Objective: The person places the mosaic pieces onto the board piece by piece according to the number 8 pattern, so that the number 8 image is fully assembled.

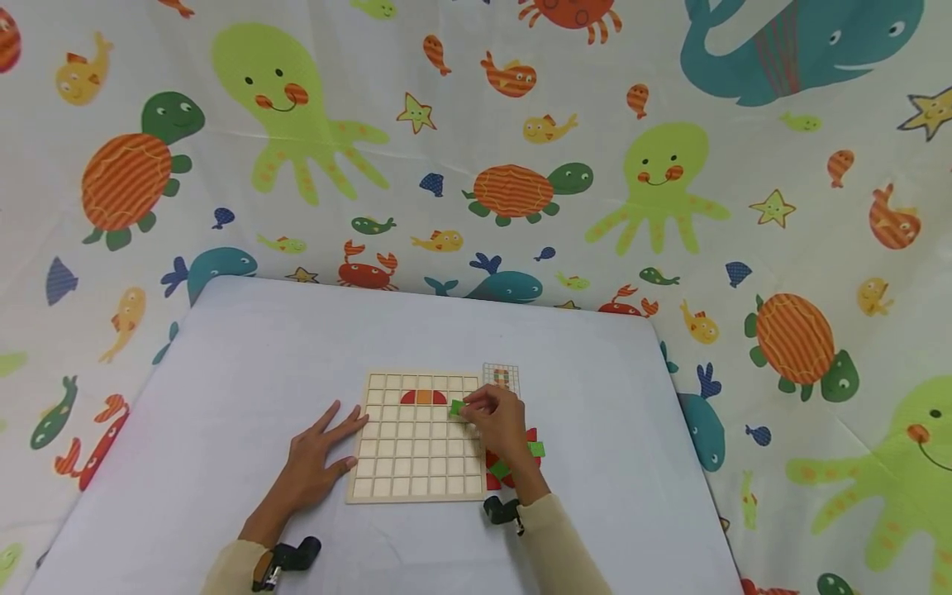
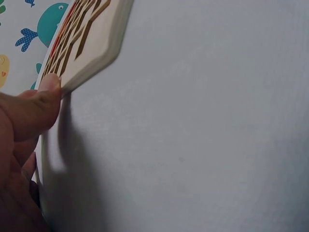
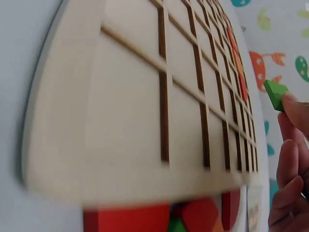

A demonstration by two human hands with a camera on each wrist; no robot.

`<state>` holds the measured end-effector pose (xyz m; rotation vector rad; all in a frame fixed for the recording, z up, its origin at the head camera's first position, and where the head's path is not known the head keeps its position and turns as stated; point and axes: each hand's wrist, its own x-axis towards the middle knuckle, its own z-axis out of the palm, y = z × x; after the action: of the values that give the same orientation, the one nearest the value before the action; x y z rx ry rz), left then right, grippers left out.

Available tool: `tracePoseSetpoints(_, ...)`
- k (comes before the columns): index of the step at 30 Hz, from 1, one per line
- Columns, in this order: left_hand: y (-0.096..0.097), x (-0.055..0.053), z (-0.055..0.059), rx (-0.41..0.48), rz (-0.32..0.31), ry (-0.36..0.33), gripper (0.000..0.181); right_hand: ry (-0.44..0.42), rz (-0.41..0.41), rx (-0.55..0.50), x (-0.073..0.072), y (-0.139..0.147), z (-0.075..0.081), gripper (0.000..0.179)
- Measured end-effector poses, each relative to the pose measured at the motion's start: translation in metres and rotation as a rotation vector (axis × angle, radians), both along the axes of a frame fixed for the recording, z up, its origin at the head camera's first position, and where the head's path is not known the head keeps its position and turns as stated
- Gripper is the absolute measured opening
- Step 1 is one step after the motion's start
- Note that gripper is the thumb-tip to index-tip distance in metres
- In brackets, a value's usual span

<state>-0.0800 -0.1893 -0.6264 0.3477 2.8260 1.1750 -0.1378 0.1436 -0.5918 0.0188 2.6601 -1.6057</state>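
A square wooden grid board [image 1: 420,499] lies on the white table. Near its top, a row of pieces fills part of one line: a red quarter-round piece [image 1: 408,398], an orange square [image 1: 424,397] and another red quarter-round piece [image 1: 439,398]. My right hand [image 1: 500,421] pinches a green piece [image 3: 275,94] between thumb and fingertip, over the board's upper right part. My left hand [image 1: 316,463] has its fingers spread, with fingertips and thumb [image 2: 50,83] touching the board's left edge.
Right of the board lies a pile of red and green pieces [image 1: 500,469], partly hidden under my right forearm. A small pattern card [image 1: 501,375] with a printed grid lies beyond my right hand. A cloth printed with sea animals [image 1: 513,190] hangs behind the table [image 1: 297,347].
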Motion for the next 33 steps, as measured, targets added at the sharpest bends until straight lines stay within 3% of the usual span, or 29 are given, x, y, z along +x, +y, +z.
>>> tracePoseSetpoints(10, -0.001, 0.000, 0.002, -0.013, 0.012, -0.017, 0.074, 0.010, 0.075, -0.030, -0.005, -0.046, -0.008, 0.010)
tracePoseSetpoints(17, 0.002, 0.001, 0.004, -0.019, 0.008, -0.009, 0.074, -0.013, 0.036, 0.076, -0.006, -0.072, -0.006, 0.013)
tracePoseSetpoints(23, 0.002, 0.000, 0.002, -0.016, 0.006, -0.027, 0.075, -0.056, 0.002, 0.156, -0.007, -0.082, -0.004, 0.012)
tracePoseSetpoints(33, 0.001, -0.001, 0.002, -0.026, 0.008, -0.036, 0.074, -0.028, 0.022, 0.233, -0.009, -0.087, -0.012, 0.009)
